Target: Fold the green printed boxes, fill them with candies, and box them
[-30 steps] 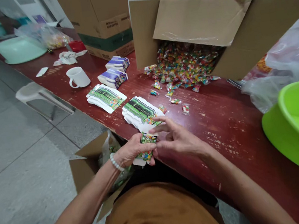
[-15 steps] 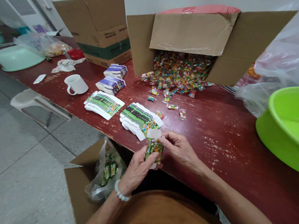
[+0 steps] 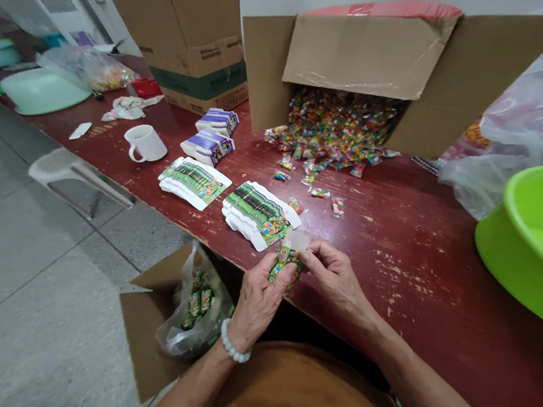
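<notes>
Between my hands is a small green printed candy box [image 3: 284,259], its white end flap standing up. My left hand [image 3: 260,293] is closed around the box body, thumb across its front. The fingers of my right hand [image 3: 333,276] pinch the box at the flap end; whether anything is inside cannot be seen. Just beyond lies a fanned stack of flat green cartons [image 3: 257,212], with a second green stack [image 3: 195,180] to its left. Wrapped candies [image 3: 337,206] lie scattered near my right hand, spilling from an open cardboard box [image 3: 346,51].
A bright green basin [image 3: 527,262] stands at the right. Purple cartons [image 3: 207,146], a white mug [image 3: 146,143] and a closed-sided cardboard box [image 3: 198,38] are farther back. Below the table edge, a plastic bag [image 3: 184,340] of filled green boxes sits in a carton. A stool [image 3: 69,171] is left.
The small box has turned and tilted in my hands, and my right fingers have shifted at its flap. The whole view has moved slightly.
</notes>
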A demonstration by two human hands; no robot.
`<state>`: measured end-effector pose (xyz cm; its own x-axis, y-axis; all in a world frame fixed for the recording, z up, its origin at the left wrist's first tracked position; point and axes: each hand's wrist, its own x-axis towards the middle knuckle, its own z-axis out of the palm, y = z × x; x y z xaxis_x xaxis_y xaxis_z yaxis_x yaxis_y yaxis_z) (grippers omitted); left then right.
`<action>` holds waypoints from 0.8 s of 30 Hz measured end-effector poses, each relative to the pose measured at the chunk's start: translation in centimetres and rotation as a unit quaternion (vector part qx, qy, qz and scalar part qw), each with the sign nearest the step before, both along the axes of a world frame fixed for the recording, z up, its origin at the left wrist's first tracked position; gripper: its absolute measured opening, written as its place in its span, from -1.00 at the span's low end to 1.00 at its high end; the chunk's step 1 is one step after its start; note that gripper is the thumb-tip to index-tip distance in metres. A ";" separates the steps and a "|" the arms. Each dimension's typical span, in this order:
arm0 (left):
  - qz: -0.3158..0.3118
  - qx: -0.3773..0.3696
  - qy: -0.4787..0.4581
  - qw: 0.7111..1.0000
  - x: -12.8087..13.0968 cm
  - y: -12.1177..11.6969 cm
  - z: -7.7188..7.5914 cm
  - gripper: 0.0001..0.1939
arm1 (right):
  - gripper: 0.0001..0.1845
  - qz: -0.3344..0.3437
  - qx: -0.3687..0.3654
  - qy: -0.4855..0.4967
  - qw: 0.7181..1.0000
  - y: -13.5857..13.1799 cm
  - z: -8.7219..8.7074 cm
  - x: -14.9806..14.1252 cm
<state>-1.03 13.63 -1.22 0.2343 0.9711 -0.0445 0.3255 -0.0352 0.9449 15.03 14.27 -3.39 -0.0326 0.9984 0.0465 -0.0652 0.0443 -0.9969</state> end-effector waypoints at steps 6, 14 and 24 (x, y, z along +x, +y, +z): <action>0.020 0.036 0.052 0.998 0.0 -0.5 0.3 -0.67 | -0.74 -0.014 -0.010 0.030 0.999 -0.8 -0.5 -0.2; 0.024 -0.064 -0.136 0.988 0.1 0.4 -0.5 -0.65 | -0.58 -0.061 -0.080 0.123 0.987 -0.4 -0.1 -1.5; 0.075 -0.003 -0.108 0.991 0.1 0.3 -0.7 -0.45 | -0.68 -0.042 -0.012 0.088 0.995 -0.7 -0.1 -1.5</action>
<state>-0.90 13.95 -1.94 0.0915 0.9957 -0.0150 0.1169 0.0042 0.9931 13.56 13.60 -3.47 0.0572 0.9982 0.0195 -0.2369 0.0325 -0.9710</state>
